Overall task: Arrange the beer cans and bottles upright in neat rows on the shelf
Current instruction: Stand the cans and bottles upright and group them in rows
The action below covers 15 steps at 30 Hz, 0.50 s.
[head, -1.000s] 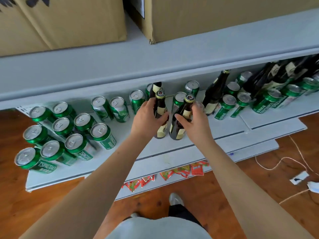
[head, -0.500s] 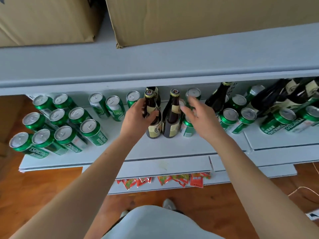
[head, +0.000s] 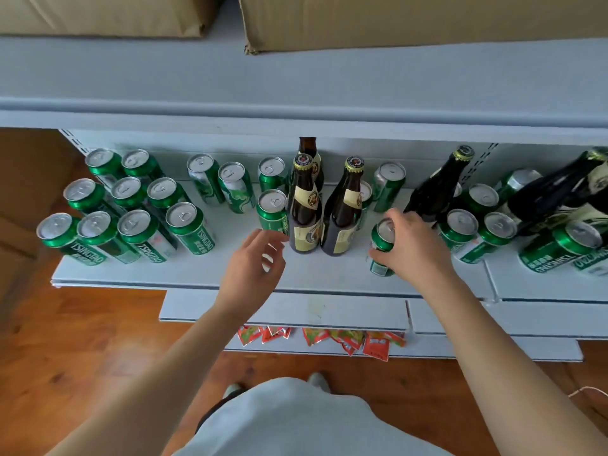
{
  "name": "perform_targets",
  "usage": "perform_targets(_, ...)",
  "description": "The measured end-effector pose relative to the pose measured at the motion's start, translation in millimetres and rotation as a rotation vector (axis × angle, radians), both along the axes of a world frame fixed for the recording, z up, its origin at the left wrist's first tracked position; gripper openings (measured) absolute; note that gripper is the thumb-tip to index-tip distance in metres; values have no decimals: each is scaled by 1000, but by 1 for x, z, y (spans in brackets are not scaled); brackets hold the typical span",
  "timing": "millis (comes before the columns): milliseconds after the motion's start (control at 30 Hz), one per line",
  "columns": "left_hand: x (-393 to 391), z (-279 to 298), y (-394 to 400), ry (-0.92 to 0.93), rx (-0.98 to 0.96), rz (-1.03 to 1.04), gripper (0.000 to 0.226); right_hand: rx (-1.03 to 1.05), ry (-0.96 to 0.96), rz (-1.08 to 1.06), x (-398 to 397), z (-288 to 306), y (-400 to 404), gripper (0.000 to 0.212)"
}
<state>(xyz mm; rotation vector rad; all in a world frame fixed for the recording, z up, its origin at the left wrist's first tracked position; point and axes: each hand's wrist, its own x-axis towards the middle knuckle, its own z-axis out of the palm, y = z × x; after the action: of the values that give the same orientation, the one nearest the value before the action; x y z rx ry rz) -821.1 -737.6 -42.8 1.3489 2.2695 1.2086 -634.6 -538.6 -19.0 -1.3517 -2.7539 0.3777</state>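
Observation:
Two brown beer bottles [head: 304, 205] with cream labels stand upright side by side mid-shelf, a third one behind them. My left hand [head: 253, 261] hovers just in front of them, fingers loosely curled, holding nothing. My right hand [head: 411, 245] grips a green can [head: 381, 240] standing near the front of the grey shelf [head: 329, 278]. A block of upright green cans [head: 131, 205] fills the left end. More green cans and dark bottles [head: 437, 189] crowd the right end, some leaning.
The upper shelf [head: 296, 93] overhangs the cans and carries cardboard boxes [head: 394, 18]. Below are lower shelf tiers with red snack packets [head: 322, 337]. Wooden floor lies beneath, with my feet and clothing at the bottom centre.
My left hand let go of the left bottle and drew back toward me. My right hand moved right from the bottles and took hold of a green can.

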Motion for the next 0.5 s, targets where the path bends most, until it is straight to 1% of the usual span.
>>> perform_targets(67,3,-5,-12,-17,-71,-118,25,34,47,34,2,19,-25,58)
perform_targets(100,2,-8,-18,53,-77,-110,23,33,70,80,-2,27,-41,59)
perform_targets(133,-4,-9,-22,182,-69,-42,21,21,91,142,-10,33,-57,60)
perform_targets(167,-15,-9,-26,305,-49,72,19,6,114,209,-22,37,-73,61)
perform_targets(200,-30,-6,-29,366,-27,215,19,-12,143,268,-37,38,-86,62)
perform_targets(267,-70,7,-35,350,14,436,18,-55,205,351,-74,35,-107,63)
perform_targets(333,-116,23,-37,317,2,520,20,-77,224,413,-115,27,-118,65)
perform_targets(433,-188,42,-26,301,-156,490,29,-56,198,459,-177,16,-121,68)
perform_targets(500,-221,50,-16,231,-335,401,38,-47,186,442,-209,12,-116,68)
